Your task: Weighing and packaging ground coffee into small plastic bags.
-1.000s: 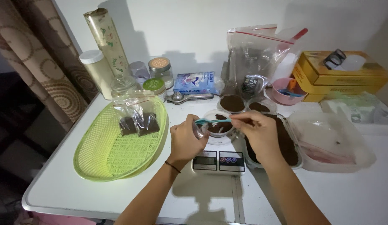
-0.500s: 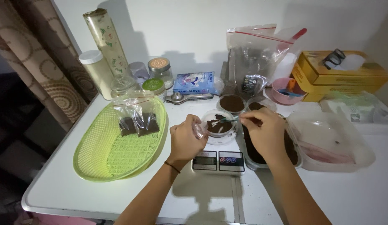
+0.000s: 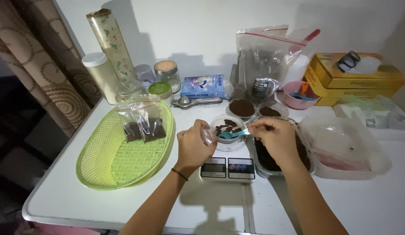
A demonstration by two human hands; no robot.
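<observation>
Two hands I see over the white table [image 3: 80, 204], whose near edge has free room. The left hand [image 3: 193, 146] is clenched on the rim of a small clear cup [image 3: 226, 130] standing on the scale [image 3: 227, 167]. The right hand [image 3: 276, 139] pinches a teal spoon [image 3: 233, 134] dipping into it. Farther left lies the green basket [image 3: 124, 156].

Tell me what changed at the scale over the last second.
The right hand drew the teal spoon back toward the right rim of the clear cup, with the bowl now low over the brown powder. The left hand kept its hold on the cup's left side. The scale, green basket and dark tray stayed put.
</observation>
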